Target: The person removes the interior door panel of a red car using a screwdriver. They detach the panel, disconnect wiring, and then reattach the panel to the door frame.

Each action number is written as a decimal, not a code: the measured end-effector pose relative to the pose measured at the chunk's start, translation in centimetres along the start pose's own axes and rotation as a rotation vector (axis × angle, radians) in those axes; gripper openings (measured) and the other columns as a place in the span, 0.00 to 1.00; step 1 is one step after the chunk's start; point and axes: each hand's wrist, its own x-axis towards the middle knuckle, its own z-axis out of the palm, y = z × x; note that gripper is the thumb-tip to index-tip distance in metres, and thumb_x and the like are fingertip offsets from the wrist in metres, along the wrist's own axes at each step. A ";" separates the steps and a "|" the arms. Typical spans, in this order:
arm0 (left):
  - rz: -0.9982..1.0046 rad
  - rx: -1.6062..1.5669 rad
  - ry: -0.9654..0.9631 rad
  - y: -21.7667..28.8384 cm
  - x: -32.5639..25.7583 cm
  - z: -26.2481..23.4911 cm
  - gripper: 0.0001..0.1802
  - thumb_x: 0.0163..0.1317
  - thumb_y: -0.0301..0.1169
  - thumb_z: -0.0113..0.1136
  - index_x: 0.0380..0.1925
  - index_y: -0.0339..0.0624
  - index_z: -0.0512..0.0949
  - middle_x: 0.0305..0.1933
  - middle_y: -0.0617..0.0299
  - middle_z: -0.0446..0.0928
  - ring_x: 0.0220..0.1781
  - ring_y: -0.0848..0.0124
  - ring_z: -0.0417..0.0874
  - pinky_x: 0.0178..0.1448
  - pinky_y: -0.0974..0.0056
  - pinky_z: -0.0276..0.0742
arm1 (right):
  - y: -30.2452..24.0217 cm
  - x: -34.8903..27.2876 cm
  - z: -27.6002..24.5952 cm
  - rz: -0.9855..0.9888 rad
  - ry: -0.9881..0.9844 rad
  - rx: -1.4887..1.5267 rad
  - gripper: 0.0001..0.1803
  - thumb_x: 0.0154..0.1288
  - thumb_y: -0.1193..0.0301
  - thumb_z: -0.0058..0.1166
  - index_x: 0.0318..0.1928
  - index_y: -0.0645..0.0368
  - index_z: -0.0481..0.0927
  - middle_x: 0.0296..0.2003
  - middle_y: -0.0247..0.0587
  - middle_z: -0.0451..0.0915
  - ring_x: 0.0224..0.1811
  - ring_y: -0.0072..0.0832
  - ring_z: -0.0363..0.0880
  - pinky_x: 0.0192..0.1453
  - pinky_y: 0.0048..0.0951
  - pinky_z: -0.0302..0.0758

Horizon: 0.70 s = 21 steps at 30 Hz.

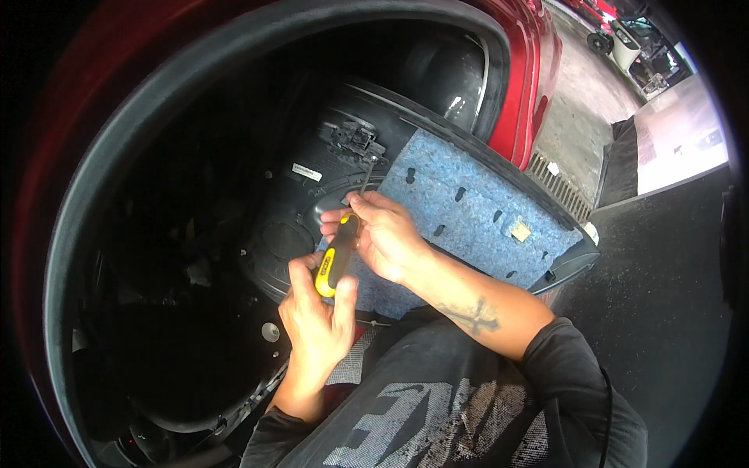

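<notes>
A screwdriver (337, 257) with a yellow and black handle slants up and away in front of me. My left hand (318, 312) is closed round the butt end of its handle, thumb on one side and fingers on the other. My right hand (384, 232) grips it higher up, with thumb and fingers at the shaft. The tip reaches a small fitting beside a black plastic mechanism (355, 140) on a car door panel (300, 191); whether it sits in a screw cannot be seen. Blue felt padding (460, 207) covers much of the panel, near my right forearm.
A red car body (524, 93) with a black door seal (66, 210) surrounds the panel. The cabin at left is dark. To the right lie a floor grate (562, 183) and a dark floor (647, 304). A white panel (683, 136) stands at far right.
</notes>
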 end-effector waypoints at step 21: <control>-0.066 0.538 -0.095 2.9 3.6 -2.9 0.18 0.75 0.45 0.67 0.45 0.38 0.82 0.29 0.44 0.85 0.31 0.43 0.90 0.36 0.45 0.83 | 0.9 1.1 -0.9 -0.027 -0.074 0.093 0.12 0.89 0.65 0.52 0.56 0.62 0.78 0.53 0.53 0.87 0.56 0.40 0.89 0.63 0.49 0.86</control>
